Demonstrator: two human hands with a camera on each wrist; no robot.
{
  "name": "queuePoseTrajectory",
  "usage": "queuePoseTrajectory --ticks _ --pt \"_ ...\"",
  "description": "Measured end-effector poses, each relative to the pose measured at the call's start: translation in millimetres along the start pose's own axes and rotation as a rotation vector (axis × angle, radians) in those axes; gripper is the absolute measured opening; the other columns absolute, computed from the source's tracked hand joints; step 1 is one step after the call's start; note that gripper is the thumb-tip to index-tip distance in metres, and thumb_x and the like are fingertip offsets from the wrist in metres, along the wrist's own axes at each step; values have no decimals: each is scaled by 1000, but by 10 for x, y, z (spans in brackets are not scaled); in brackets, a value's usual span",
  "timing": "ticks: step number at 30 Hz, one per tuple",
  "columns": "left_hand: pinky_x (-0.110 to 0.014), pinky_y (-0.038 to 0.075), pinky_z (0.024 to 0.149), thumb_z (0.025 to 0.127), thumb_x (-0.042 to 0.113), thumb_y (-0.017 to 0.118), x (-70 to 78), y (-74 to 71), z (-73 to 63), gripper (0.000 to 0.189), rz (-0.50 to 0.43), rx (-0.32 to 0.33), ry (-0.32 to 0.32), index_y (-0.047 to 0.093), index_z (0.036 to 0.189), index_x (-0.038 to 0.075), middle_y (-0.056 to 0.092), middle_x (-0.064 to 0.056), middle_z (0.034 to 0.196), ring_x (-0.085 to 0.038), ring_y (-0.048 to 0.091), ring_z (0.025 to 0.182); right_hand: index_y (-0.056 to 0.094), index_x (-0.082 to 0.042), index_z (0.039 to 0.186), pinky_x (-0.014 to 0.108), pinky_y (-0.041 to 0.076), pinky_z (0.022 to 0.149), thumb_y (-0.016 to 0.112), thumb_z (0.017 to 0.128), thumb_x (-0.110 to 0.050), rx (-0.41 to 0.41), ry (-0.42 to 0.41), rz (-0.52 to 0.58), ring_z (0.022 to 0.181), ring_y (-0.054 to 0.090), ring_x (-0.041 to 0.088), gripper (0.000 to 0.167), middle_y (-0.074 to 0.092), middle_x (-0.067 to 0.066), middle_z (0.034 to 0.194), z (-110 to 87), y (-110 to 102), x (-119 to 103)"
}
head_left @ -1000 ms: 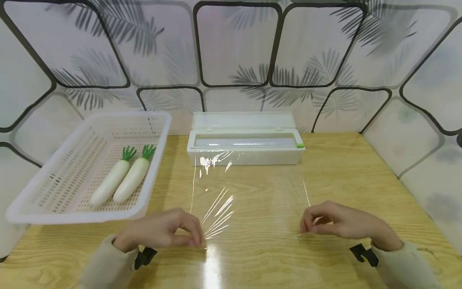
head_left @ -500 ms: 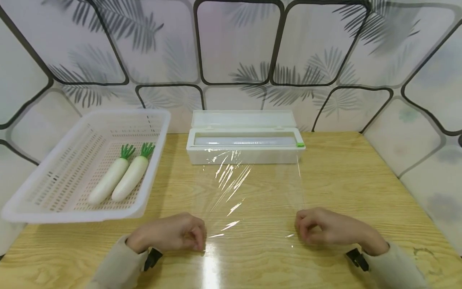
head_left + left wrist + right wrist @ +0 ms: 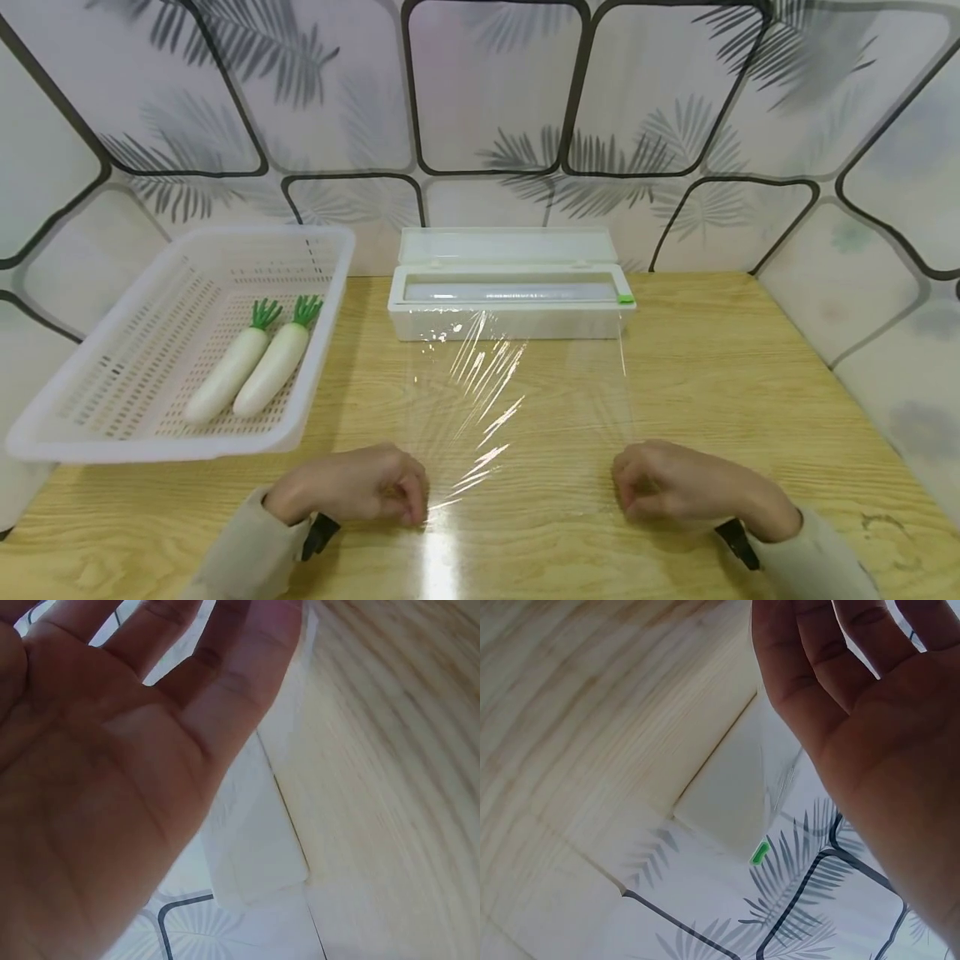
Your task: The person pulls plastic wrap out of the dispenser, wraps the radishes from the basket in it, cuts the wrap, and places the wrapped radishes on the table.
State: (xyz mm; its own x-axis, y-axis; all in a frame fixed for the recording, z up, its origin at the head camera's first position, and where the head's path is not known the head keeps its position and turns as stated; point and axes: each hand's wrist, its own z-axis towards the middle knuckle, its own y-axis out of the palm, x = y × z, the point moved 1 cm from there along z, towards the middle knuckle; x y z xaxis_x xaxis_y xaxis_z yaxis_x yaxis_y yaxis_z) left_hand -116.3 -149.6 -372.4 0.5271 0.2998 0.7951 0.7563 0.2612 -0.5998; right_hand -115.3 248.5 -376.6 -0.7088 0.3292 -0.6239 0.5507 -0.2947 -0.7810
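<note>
A clear sheet of plastic wrap (image 3: 517,408) stretches from the front of a white wrap dispenser box (image 3: 510,323) toward the person. At its near left corner the left hand (image 3: 360,485) pinches the film between thumb and fingers. The right hand (image 3: 678,483) holds the near right corner with curled fingers. Inside the box, whose see-through lid (image 3: 506,246) stands raised, lies the roll of wrap (image 3: 510,292). A small green slider (image 3: 626,298) sits at the box's right end. Both wrist views show the palms close up, with the fingertips out of frame.
To the left stands a white plastic basket (image 3: 90,417) with two white radishes, the left radish (image 3: 227,377) and right radish (image 3: 272,370), both with green tops. The wooden table (image 3: 750,375) backs onto a patterned wall covering (image 3: 495,92).
Both hands have come slightly nearer the person, and the right hand has moved a little left. The fingers have closed more firmly on the wrap, whose glossy creases have shifted.
</note>
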Motion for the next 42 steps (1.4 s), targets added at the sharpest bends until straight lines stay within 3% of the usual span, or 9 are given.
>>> queuePoseTrajectory --ticks 8,15,20,26,33,42 --pt "-20 56 73 89 -6 70 -2 4 -20 12 -62 -29 -64 77 94 2 74 4 92 3 64 81 71 -23 81 26 49 69 76 91 -17 29 81 -71 84 52 -3 13 59 -20 90 -57 14 -19" --pt "-22 56 76 92 -5 69 2 -9 -25 12 -102 -30 -115 76 98 1 74 2 94 -1 66 83 76 -18 81 20 50 61 75 92 -10 42 45 15 77 55 -5 13 66 -16 83 -75 10 29" --pt "-21 55 73 91 -7 69 -28 2 4 14 -52 -23 -110 75 95 4 72 7 91 2 62 80 71 -17 79 17 47 57 78 84 2 29 35 10 71 50 -7 21 62 -16 78 -47 45 44" --pt "-19 52 64 86 -9 71 -45 57 34 19 6 -16 -149 72 86 10 62 15 80 6 52 70 60 -22 71 18 37 60 78 67 4 46 101 -127 71 40 -4 32 45 -21 77 -31 110 15" --pt "-16 45 55 76 -12 70 18 100 62 26 47 10 -187 64 74 13 51 17 66 6 46 60 67 -24 67 20 40 62 82 84 -13 67 89 -214 74 41 -3 25 47 -22 79 -40 110 10" --pt "-14 40 54 74 -11 69 28 122 68 27 131 9 -179 62 72 15 46 18 64 7 42 59 53 -21 72 18 34 55 78 78 7 -9 188 -117 63 35 -5 38 40 -20 69 44 112 -20"
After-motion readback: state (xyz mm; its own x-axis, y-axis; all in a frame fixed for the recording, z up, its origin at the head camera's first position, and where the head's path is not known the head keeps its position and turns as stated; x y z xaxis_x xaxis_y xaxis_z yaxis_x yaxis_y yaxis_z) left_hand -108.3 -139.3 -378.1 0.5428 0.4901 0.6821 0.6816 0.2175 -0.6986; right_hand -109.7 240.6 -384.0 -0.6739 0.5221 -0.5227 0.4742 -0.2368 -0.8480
